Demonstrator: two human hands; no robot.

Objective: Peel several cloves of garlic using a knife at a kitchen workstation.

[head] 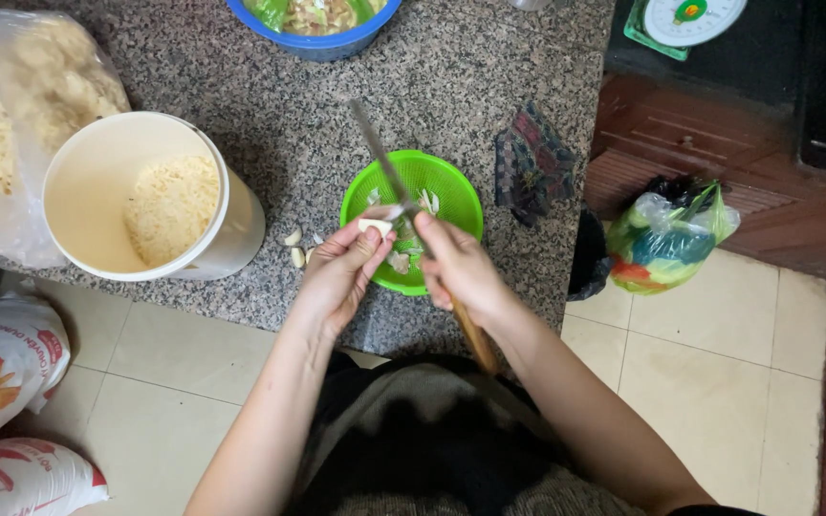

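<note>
Both hands peel garlic over a green bowl at the near edge of a speckled stone counter.

Nearest the camera, the right hand (pixel 461 268) is closed around the wooden handle of a knife (pixel 386 172), handle running back toward the body and the long blade pointing far and left, its edge laid against the garlic clove (pixel 375 226). The left hand (pixel 341 272) pinches that pale clove between thumb and fingertips, just over the green bowl (pixel 437 182), apparently so that skins and trimmings drop inside; a few pieces already lie in it. Loose cloves (pixel 295 248) sit on the counter (pixel 289 124) just left of the hands, within easy reach. Further left stands a cream tub (pixel 97 182) of grated white food, beside a clear bag of the same. A blue bowl (pixel 317 43) sits at the far edge, a dark cloth (pixel 532 162) right of the green bowl.
</note>
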